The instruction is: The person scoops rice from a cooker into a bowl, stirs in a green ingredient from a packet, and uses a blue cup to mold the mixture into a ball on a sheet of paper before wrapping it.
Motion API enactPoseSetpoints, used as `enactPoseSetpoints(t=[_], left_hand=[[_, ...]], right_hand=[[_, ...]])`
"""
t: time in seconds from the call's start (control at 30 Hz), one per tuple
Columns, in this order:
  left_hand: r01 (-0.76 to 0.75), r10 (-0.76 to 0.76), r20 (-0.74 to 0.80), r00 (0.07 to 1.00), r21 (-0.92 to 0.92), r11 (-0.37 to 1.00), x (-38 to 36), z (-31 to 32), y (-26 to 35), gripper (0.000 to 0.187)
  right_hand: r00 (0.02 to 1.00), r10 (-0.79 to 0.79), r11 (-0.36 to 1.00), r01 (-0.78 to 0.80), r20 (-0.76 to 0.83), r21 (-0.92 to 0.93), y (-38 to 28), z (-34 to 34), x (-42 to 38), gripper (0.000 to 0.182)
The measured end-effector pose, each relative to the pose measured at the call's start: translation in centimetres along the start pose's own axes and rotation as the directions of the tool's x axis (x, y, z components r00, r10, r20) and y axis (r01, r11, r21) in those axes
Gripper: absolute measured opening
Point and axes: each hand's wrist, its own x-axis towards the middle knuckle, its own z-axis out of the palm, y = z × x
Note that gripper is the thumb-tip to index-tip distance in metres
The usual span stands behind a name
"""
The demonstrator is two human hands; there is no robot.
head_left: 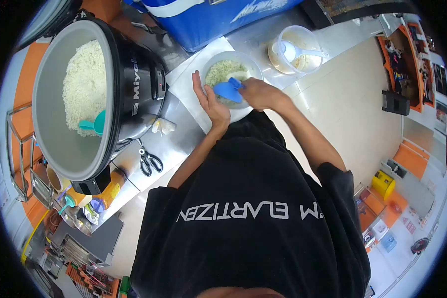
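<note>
I log the bright-blue, broad-bladed plastic paddle (227, 93) over the round, grey-white bowl (254, 63), left of the right hand (262, 94) gripping it. Long axis: roughly crosswise, blade toward the left hand (213, 107), fingers extended beside the bowl; left-hand contact unclear.

Two hands (215, 110), one rice bowl (227, 54), one blue scoop (227, 93) — one pair of scissors (144, 160).

Place: kitchen, commercial-looking | Signs — large rice cooker (47, 116), metal counter (180, 119), scoop (227, 91), bowl of rice (252, 62)
</note>
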Motion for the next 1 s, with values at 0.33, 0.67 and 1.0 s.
enactPoseSetpoints(t=[0.33, 0.67, 1.0], left_hand=[[0.210, -0.158, 0.274, 0.949, -0.175, 0.962, 2.5, -2.3, -0.3, 0.051], [0.096, -0.116, 0.451, 0.885, 0.066, 0.993, 5.7, -3.4, 0.2, 0.043], [0.170, -0.203, 0.535, 0.820, 0.111, 0.979, 6.9, -3.8, 1.1, 0.041]], right_hand=[[0.935, 0.354, 0.913, -0.347, 0.005, 0.216, -5.6, -4.8, 0.5, 0.039], [0.902, 0.296, 0.954, -0.295, -0.315, 0.053, -3.0, -2.7, 1.0, 0.041], [0.925, 0.328, 0.938, -0.343, 0.192, 0.050, -4.4, -9.7, -1.7, 0.036]])
